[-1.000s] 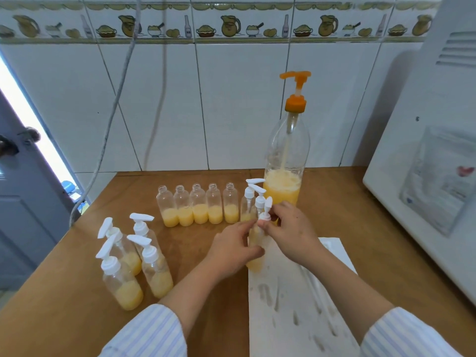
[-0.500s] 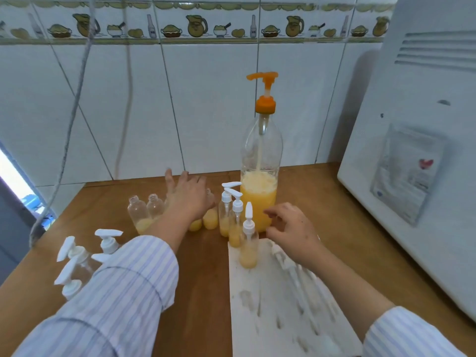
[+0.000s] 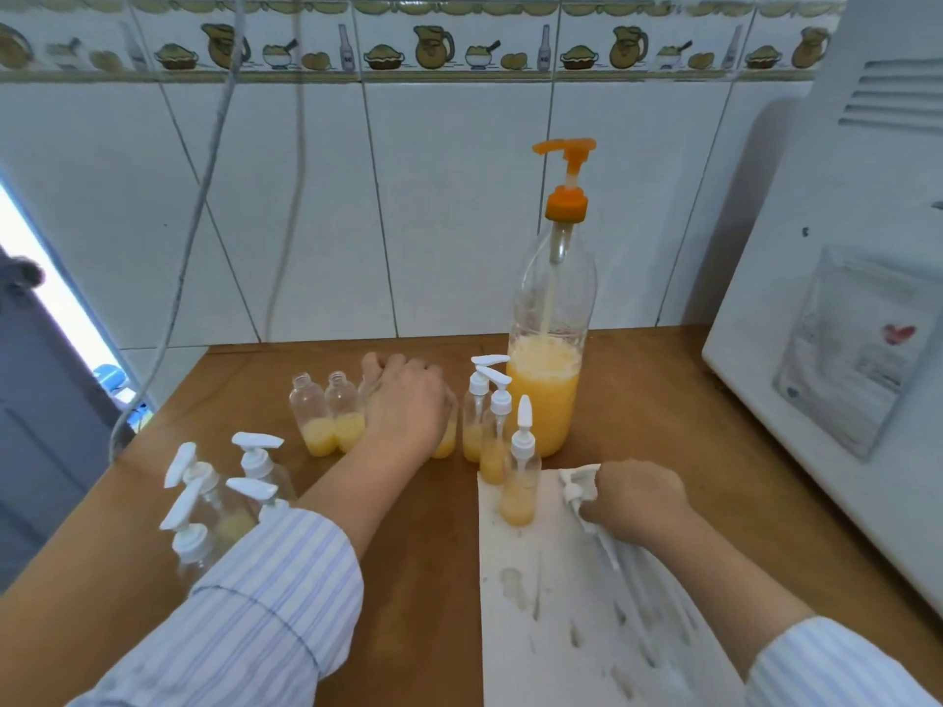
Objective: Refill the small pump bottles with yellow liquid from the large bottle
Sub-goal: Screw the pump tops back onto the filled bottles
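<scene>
Brown wooden table point(image 3: 638, 400): left hand point(image 3: 405, 408) curls round an open clear small bottle; right hand point(image 3: 638, 500) grips a white pump head point(image 3: 576, 489).

One large bottle point(image 3: 548, 349), seven capped pump bottles point(image 3: 520, 477), two hands point(image 3: 408, 405).
</scene>
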